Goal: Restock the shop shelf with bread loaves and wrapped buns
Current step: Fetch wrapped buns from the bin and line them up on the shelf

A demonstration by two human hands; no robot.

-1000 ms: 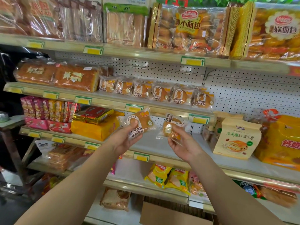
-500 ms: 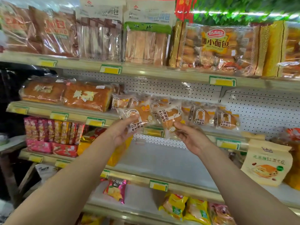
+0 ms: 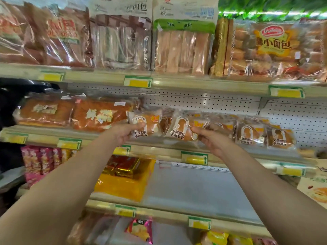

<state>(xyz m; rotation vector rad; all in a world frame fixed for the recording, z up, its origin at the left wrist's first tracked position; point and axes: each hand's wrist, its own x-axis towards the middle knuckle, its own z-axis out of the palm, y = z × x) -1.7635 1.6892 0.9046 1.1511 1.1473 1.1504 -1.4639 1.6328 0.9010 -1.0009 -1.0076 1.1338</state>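
Since the earlier frames both hands have risen from in front of the bare lower shelf to the bun row, carrying 1 wrapped bun each. The left hand [image 3: 123, 133] pinches the left bun [image 3: 145, 125] by its wrapper's lower left corner, thumb on the face, so its grip is closed on that pack. The right hand [image 3: 211, 138] pinches the right bun [image 3: 181, 129] at its right edge, likewise closed on the pack. Both buns stand label-forward at the front lip of the middle shelf [image 3: 159, 151], just right of the 2 loaves [image 3: 76, 114] and at the left end of the row of matching buns [image 3: 265, 134].

Holding by the wrapper edges probably keeps the soft bread from being squashed and leaves the printed faces turned outward, matching the packs already displayed. The 2 buns look aimed at the spot between the loaves and the row, where they would extend the line leftward. Whether they already rest on the shelf or hang just above it I cannot tell; blur hides the bottom edges. The lower shelf [image 3: 194, 188] beneath shows a bare stretch beside a yellow pack [image 3: 122, 184].
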